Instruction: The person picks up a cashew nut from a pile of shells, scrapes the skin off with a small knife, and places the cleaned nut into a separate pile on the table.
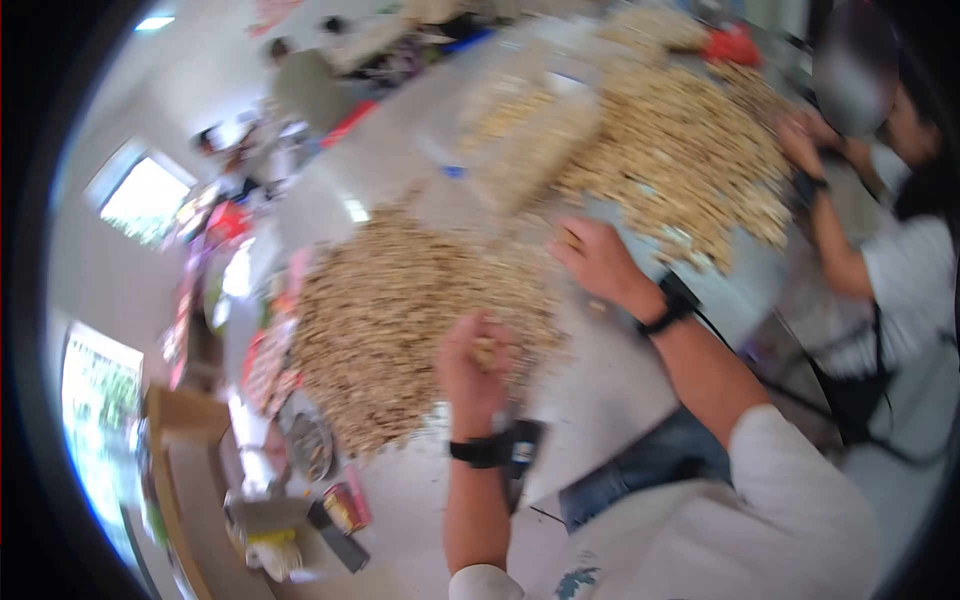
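Wooden furniture (188,412): stands on the far left below a bright window, off the table.
Metal bowl (294,452): beside the near heap's left edge; its contents are too blurred to name.
Printed tin (343,508): near the bowl, apart from the heap.
Tan heap (395,320): small pieces spread wide on the table (600,365), directly before the person, probably so that both hands reach them without stretching.
Left hand (472,365): palm turned up over the heap's near edge, fingers half curled, with a few pale pieces (487,352) lying in the hollow; the cupped shape likely stops them from rolling out.
Clear bag (545,150): lies beyond the hands, between the two heaps, pale contents showing through; the plastic presumably keeps these apart from the loose ones.
Right hand (605,262): above the table at the heap's right edge, thumb and fingers drawn together on what looks like a single piece (572,240); a fingertip pinch would suit so small a thing, though blur hides the exact contact.
Pale heap (680,150): farther right, lighter in colour, within reach of the co-worker.
Co-worker (915,235): at the right edge, hands (800,140) beside the pale heap; what they hold, I cannot tell.
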`<state>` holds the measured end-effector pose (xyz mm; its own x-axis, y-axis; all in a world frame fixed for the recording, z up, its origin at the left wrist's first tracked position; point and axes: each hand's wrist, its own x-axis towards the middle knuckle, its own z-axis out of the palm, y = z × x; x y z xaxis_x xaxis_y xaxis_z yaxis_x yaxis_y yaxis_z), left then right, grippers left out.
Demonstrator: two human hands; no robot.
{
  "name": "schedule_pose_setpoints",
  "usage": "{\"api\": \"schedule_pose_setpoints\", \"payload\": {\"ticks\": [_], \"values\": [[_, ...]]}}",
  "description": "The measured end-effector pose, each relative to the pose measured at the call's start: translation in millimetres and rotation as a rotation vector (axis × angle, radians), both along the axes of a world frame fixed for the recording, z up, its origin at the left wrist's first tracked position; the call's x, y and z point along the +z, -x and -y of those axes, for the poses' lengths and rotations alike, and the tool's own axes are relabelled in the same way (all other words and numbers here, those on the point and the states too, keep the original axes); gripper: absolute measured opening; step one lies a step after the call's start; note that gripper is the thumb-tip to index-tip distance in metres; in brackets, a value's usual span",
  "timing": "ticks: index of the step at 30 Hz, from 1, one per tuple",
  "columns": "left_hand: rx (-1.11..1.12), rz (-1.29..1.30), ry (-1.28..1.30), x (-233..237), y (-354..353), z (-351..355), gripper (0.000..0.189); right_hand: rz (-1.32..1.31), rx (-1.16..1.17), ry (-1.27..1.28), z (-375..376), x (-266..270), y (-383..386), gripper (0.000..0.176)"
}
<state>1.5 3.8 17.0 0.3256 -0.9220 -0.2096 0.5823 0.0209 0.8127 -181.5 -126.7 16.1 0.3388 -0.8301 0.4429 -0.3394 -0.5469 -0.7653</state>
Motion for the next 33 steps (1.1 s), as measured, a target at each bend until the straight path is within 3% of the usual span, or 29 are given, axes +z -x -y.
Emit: {"api": "schedule_pose_setpoints", "payload": {"ticks": [2,5,8,15,18,22,25,28,33], "values": [[-0.099,0.032,0.046,4.3,-5.2,-3.7,0.023,0.127,-0.182,-0.013,0.5,20.7,19.8,0.025],[-0.012,0.04,0.044,9.8,2.9,-3.4,0.023,0.182,-0.362,0.057,24.2,33.3,70.5,0.021],[0.023,0.057,0.02,16.6,6.3,-3.2,0.023,-0.18,-0.525,0.059,44.5,33.1,118.1,0.016],[-0.007,0.053,0.032,17.1,6.0,-6.1,0.021,-0.555,-0.372,-0.059,45.4,4.0,119.2,0.016],[-0.021,0.05,0.053,16.7,3.8,-3.5,0.022,-0.571,-0.416,0.103,51.7,-25.7,113.9,0.015],[-0.002,0.023,0.044,18.4,6.7,-4.6,0.021,-0.385,-0.381,-0.001,57.7,-20.9,118.2,0.012],[-0.015,0.02,0.054,18.8,8.8,-5.5,0.018,0.3,-0.12,-0.609,34.7,11.8,115.5,0.013],[-0.075,0.06,0.104,11.7,6.6,-5.0,0.016,0.656,0.13,-0.784,11.0,29.6,94.9,0.016],[-0.144,0.135,0.129,9.4,17.4,-7.0,0.022,0.638,0.35,-0.944,-15.9,25.3,42.5,0.019]]}}
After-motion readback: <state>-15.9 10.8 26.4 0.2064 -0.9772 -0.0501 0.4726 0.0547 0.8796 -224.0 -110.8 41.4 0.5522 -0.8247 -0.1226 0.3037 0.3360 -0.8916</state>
